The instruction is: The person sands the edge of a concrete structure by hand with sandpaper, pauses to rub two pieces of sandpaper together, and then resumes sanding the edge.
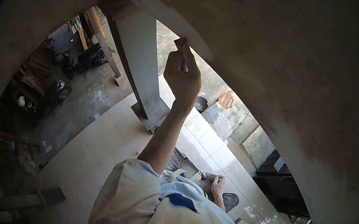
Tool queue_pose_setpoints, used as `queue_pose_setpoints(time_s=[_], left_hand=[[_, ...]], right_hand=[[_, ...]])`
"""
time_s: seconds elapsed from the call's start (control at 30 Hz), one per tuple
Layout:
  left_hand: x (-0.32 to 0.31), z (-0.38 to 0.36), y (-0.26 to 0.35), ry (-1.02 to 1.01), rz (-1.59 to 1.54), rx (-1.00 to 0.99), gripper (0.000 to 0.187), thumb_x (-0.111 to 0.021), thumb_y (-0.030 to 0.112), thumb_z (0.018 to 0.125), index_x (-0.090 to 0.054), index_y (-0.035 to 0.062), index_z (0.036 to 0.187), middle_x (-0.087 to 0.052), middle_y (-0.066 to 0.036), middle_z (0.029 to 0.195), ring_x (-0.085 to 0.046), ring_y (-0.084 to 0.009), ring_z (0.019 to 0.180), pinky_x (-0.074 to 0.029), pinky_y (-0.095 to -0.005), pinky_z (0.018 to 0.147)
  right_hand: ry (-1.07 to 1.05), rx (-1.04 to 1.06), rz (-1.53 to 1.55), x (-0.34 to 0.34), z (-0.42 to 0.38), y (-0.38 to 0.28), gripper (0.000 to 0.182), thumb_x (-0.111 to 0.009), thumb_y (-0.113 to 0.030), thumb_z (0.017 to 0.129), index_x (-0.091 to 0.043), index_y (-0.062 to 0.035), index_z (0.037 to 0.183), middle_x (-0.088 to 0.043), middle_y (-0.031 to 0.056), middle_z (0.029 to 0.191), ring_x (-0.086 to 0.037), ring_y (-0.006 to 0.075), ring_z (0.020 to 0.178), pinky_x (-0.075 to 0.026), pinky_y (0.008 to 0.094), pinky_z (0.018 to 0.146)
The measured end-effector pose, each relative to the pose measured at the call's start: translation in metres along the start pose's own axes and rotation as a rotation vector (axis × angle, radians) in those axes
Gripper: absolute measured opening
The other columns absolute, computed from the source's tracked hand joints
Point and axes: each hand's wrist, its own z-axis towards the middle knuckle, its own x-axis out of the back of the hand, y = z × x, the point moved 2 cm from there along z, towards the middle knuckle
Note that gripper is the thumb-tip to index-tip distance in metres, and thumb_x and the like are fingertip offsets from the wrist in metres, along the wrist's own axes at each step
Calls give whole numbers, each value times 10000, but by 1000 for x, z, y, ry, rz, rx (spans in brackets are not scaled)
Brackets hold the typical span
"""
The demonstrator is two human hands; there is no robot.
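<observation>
My left hand point(182, 77) is raised at the end of an outstretched arm with a pale sleeve. Its fingers are closed on a small brown piece point(180, 42), which meets the edge of the curved plaster surface point(310, 72). Lower down, beside the pale shirt point(129, 209), my right hand point(218, 186) grips a dark object point(209, 177). A thin rod-like shape extends from near that object toward the upper left. What the object is cannot be made out.
A grey pillar point(140, 62) stands left of the raised hand. Motorbikes point(82, 59) are parked at the upper left. Below lie pale floor tiles point(106, 137), a dark bucket point(201, 104) and a black cabinet-like object point(282, 187). A dark-ended beam point(28, 200) juts in at left.
</observation>
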Motion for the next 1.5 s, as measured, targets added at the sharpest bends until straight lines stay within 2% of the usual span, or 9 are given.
queue_pose_setpoints(time_s=[0.27,0.4,0.83,1.0,1.17,1.3,1.4,1.47,1.5], left_hand=[[-11,7,0,86,8,69,324,-572,69,917,-452,19,620,-371,23,569,-291,-22,498,-206,-255,434],[3,-26,11,-108,41,-75,166,-564,49,915,-672,-16,1022,-436,-4,626,-346,-19,505,-249,-233,428],[-3,-6,0,-19,19,-54,133,-549,32,919,-660,-37,895,-495,-14,671,-370,-19,511,-231,-226,425],[0,-37,25,-128,42,-63,237,-543,18,916,-622,-74,1119,-480,-31,665,-385,-19,531,-285,-189,431],[-5,-1,11,-3,72,62,333,-549,130,933,-480,14,629,-394,5,557,-313,-57,484,-228,-274,436],[-6,-34,23,-62,-13,-76,338,-524,151,947,-480,8,644,-421,-2,595,-367,-64,518,-254,-273,454],[4,-31,21,-158,97,-239,168,-561,24,900,-657,-75,996,-456,-21,603,-402,-75,546,-278,-261,422],[-6,-2,0,-24,113,107,312,-557,97,925,-489,2,635,-431,-13,582,-349,-68,510,-222,-285,435],[-10,-4,10,2,104,104,256,-557,94,924,-549,-15,693,-431,-13,583,-347,-69,513,-232,-281,440]], right_hand=[[47,-18,25,0,0,9,270,-515,-233,929,-521,29,995,-617,228,937,-615,336,867,-464,403,790],[1,9,5,-2,4,5,278,-494,-246,940,-510,16,1032,-620,241,957,-621,367,918,-463,418,809],[10,-20,-35,4,1,-2,272,-506,-244,936,-512,15,1017,-613,240,970,-612,367,917,-463,425,819],[23,-42,3,1,2,3,288,-507,-254,935,-511,22,1014,-609,254,970,-603,377,920,-456,424,820],[33,-2,-30,6,-3,-5,300,-516,-270,928,-511,17,1015,-611,247,964,-601,372,909,-453,429,816],[30,-63,46,10,-10,-21,308,-516,-279,927,-514,13,1025,-609,248,964,-600,372,916,-452,433,818],[33,-19,15,-1,5,10,307,-515,-281,928,-517,10,1028,-614,246,959,-605,372,910,-456,432,813],[59,-16,-19,7,-4,0,297,-519,-273,927,-521,8,1022,-624,239,943,-614,369,891,-463,425,802],[72,-16,-12,3,-1,6,294,-520,-271,927,-522,8,1020,-625,238,939,-616,367,885,-464,423,798]])
